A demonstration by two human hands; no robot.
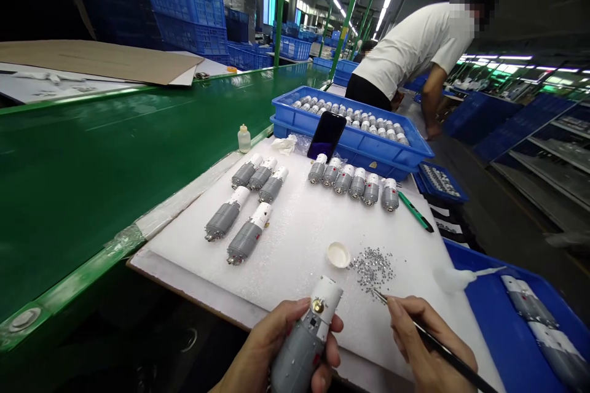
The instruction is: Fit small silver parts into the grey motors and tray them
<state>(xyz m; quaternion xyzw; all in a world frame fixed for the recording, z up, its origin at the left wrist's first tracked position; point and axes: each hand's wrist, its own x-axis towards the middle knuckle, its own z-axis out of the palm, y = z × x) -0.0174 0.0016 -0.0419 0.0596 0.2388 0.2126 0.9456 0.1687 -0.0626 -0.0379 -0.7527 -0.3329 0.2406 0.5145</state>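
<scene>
My left hand (281, 334) is wrapped round a grey and white cylindrical model (302, 344), its white end pointing up and away. Between the fingers of my right hand (426, 338) is a thin dark tool (442, 350), its tip touching the edge of a pile of tiny silvery pieces (373, 267). A small round white dish (338, 255) lies just left of the pile. Several similar models (246, 236) lie on the left of the white work surface (295, 242), and a row of shorter-looking ones (357, 183) is at the back.
Behind the row, a phone (326, 135) leans on a blue crate (354, 141) of models. A green-handled tool (415, 212) and translucent bottle (454, 279) lie right. A small bottle (244, 139) stands by the green conveyor (138, 135). A person (410, 49) bends over beyond.
</scene>
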